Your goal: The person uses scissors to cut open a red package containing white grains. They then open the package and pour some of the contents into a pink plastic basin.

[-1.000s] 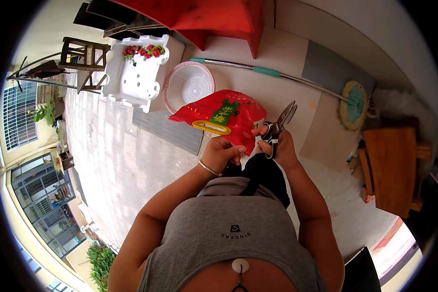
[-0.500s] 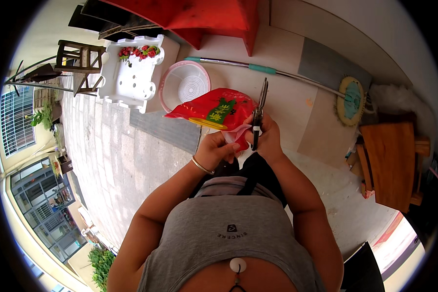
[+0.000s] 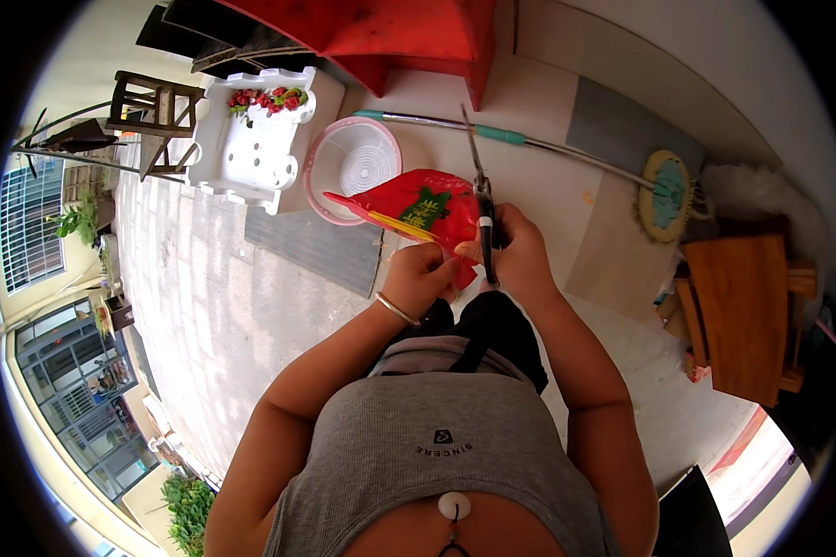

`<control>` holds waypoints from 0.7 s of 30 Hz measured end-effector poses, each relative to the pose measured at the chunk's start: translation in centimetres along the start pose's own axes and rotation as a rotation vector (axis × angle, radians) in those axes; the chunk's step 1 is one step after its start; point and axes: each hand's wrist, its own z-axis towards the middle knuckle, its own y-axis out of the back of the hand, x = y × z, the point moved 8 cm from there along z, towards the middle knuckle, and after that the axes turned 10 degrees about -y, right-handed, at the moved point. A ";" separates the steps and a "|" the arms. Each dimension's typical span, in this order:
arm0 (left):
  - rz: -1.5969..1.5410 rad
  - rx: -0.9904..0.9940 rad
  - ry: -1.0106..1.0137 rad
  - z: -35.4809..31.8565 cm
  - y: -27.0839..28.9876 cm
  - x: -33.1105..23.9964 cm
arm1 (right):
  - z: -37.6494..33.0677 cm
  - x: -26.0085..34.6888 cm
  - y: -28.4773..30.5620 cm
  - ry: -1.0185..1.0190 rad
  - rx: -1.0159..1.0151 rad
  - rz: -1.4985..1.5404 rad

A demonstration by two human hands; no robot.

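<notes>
A red plastic bag [image 3: 450, 200] with green and yellow print hangs out in front of me, its open or folded edge close to my body. My left hand [image 3: 420, 281] is closed on the bag's near edge, thumb and fingers pressed together. In my right hand [image 3: 520, 255] are black-handled scissors [image 3: 485, 218], gripped by the handles with the blades pointing away from me. The scissors lie against the bag's right side. Whether the blades touch the plastic, I cannot tell.
Beyond the bag, a pink-rimmed white basket [image 3: 321, 160] stands beside a white foam box [image 3: 223, 153] holding small red fruit or flowers [image 3: 267, 98]. A mop [image 3: 500, 135] lies across the floor behind. Wooden stools stand left [image 3: 155, 104] and right [image 3: 738, 311]; a red table [image 3: 409, 37] is at the back.
The scissors have swung so their tips point slightly left, and the blades look a little parted from the earlier view. The bag has drawn in and crumpled, its left corner shifting right.
</notes>
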 end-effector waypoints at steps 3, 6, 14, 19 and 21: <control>0.040 -0.034 -0.014 -0.4 0.2 0.3 | -1.0 2.3 0.7 0.077 -0.178 -0.269; 0.010 -0.088 -0.017 -1.1 0.4 0.2 | -0.5 0.5 3.8 0.020 -0.329 -0.250; 0.886 -0.299 -0.511 -1.7 1.4 -6.2 | 5.9 -25.4 13.0 -0.590 -0.440 -0.691; 1.156 -0.288 -0.924 -1.7 -0.9 -12.0 | 7.8 -39.8 16.2 -0.711 -0.557 -0.625; 1.182 -0.173 -0.940 -0.7 -1.7 -12.2 | 8.3 -40.0 15.8 -0.644 -0.566 -0.698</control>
